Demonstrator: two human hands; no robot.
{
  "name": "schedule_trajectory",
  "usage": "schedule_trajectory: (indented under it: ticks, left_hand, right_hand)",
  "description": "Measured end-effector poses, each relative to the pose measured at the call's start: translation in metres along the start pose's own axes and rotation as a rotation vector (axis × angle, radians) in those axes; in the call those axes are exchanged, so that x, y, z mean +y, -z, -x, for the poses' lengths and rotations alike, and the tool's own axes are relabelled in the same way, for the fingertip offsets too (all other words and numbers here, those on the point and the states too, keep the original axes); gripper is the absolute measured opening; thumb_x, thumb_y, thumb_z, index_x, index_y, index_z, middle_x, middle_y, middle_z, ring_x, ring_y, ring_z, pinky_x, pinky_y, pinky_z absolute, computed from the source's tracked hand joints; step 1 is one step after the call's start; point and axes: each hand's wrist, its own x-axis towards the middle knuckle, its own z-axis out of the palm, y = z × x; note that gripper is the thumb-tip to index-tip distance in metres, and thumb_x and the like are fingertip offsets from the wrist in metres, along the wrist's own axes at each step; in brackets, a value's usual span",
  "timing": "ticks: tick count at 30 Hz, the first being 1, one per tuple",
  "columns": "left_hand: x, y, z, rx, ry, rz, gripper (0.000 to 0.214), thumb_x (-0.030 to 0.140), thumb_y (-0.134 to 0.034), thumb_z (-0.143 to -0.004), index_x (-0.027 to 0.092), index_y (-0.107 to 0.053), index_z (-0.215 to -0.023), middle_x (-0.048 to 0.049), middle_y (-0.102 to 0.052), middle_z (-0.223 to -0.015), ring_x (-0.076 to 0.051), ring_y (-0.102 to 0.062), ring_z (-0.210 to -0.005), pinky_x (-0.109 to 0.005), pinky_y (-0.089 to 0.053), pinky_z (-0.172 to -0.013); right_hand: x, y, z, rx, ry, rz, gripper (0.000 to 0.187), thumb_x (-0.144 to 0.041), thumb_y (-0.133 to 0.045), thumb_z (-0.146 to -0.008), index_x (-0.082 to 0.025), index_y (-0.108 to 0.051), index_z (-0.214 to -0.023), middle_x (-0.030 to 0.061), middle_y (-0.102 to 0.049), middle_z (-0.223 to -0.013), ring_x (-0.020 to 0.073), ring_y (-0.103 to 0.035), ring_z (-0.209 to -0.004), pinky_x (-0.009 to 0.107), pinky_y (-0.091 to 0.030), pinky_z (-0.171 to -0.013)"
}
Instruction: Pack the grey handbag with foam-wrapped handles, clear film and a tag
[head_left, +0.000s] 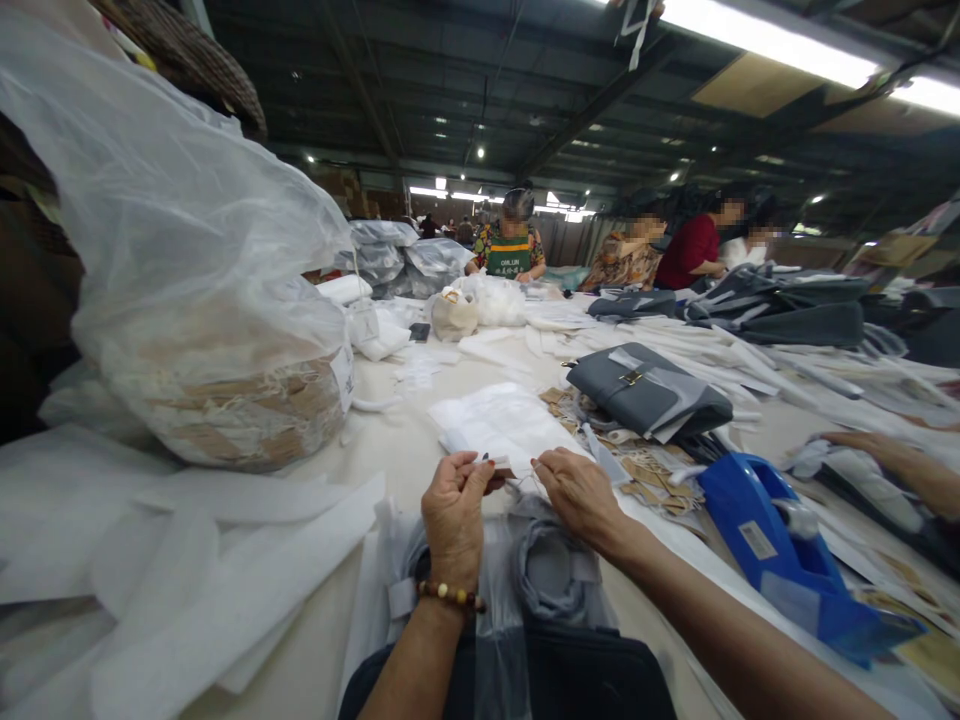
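The left hand (454, 510) and right hand (577, 490) each pinch an end of a small strip (498, 463), grips shut, just above the bag (555, 570) at the table (405, 440) edge. Seemingly tape being readied; placing it needs it kept taut.

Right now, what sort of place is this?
Probably a handbag packing workshop in a factory hall: grey handbags lie on a long shared table among white wrapping sheets, a blue tape dispenser stands by, and co-workers sit further along. The left hand pinches a small white piece.
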Motion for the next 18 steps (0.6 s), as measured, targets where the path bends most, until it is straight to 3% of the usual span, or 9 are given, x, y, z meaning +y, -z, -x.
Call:
schedule_trajectory:
  ticks: [3,6,8,11,12,14,16,18]
  left_hand:
    - [0.005,0.002,-0.002,0.050,-0.044,0.055,0.026,0.030,-0.071,-0.067,0.015,-0.058,-0.085,-0.0018,-0.069,-0.066,-0.018,-0.067,-0.059,-0.027,-0.055,-0.060]
    - [0.012,0.005,-0.001,0.091,-0.101,0.132,0.028,0.028,-0.073,-0.067,0.014,-0.059,-0.086,-0.0013,-0.069,-0.066,-0.017,-0.067,-0.057,-0.025,-0.055,-0.058]
    - [0.015,0.007,0.003,0.070,-0.126,0.173,0.028,0.028,-0.074,-0.068,0.014,-0.059,-0.087,-0.0005,-0.069,-0.067,-0.016,-0.067,-0.058,-0.023,-0.054,-0.057]
    - [0.017,0.010,0.011,-0.069,-0.155,0.159,0.027,0.029,-0.074,-0.069,0.014,-0.060,-0.087,0.0002,-0.068,-0.065,-0.015,-0.066,-0.058,-0.023,-0.055,-0.059]
    - [0.016,0.011,0.013,-0.122,-0.175,0.122,0.029,0.029,-0.074,-0.070,0.015,-0.060,-0.090,-0.0003,-0.068,-0.068,-0.015,-0.066,-0.060,-0.023,-0.055,-0.061]
    - [0.012,0.014,0.015,-0.189,-0.230,0.015,0.039,0.031,-0.071,-0.073,0.016,-0.057,-0.106,-0.0032,-0.068,-0.084,-0.015,-0.067,-0.070,-0.025,-0.055,-0.068]
    - [0.006,0.018,0.013,-0.155,-0.284,-0.106,0.050,0.035,-0.067,-0.078,0.018,-0.049,-0.122,-0.0074,-0.064,-0.104,-0.017,-0.067,-0.083,-0.027,-0.053,-0.077]
    - [-0.001,0.021,0.008,-0.059,-0.292,-0.200,0.048,0.040,-0.060,-0.083,0.017,-0.047,-0.123,-0.0104,-0.059,-0.112,-0.018,-0.066,-0.088,-0.030,-0.052,-0.080]
  right_hand:
    - [0.007,0.005,-0.006,-0.036,-0.002,0.058,0.015,-0.008,-0.050,-0.073,-0.013,-0.064,-0.073,0.0121,-0.063,-0.085,0.0232,-0.059,-0.086,0.033,-0.039,-0.082]
    - [0.005,0.010,-0.007,-0.038,0.078,0.018,0.044,0.000,-0.051,-0.066,-0.016,-0.065,-0.104,0.0062,-0.063,-0.100,0.0166,-0.057,-0.091,0.025,-0.040,-0.083]
    - [-0.002,0.010,-0.005,-0.069,0.178,-0.065,0.052,-0.007,-0.060,-0.068,-0.021,-0.059,-0.117,0.0024,-0.062,-0.099,0.0145,-0.057,-0.086,0.023,-0.042,-0.078]
    - [-0.010,0.006,-0.008,-0.133,0.224,-0.223,0.029,-0.018,-0.062,-0.071,-0.023,-0.069,-0.098,-0.0003,-0.064,-0.084,0.0140,-0.057,-0.075,0.023,-0.043,-0.071]
    - [-0.009,0.004,-0.011,-0.121,0.186,-0.252,0.020,-0.018,-0.057,-0.074,-0.022,-0.071,-0.088,-0.0002,-0.065,-0.080,0.0141,-0.057,-0.074,0.023,-0.042,-0.071]
    - [0.000,0.000,-0.021,-0.048,0.045,-0.255,0.021,-0.015,-0.048,-0.077,-0.019,-0.068,-0.071,0.0014,-0.065,-0.073,0.0154,-0.058,-0.074,0.025,-0.041,-0.069]
    - [0.014,-0.004,-0.035,0.017,-0.110,-0.234,0.021,-0.017,-0.051,-0.076,-0.017,-0.063,-0.059,0.0034,-0.061,-0.061,0.0181,-0.057,-0.069,0.027,-0.039,-0.065]
    - [0.029,-0.006,-0.048,0.001,-0.244,-0.241,0.024,-0.018,-0.059,-0.070,-0.017,-0.056,-0.045,0.0032,-0.053,-0.047,0.0191,-0.055,-0.060,0.028,-0.038,-0.059]
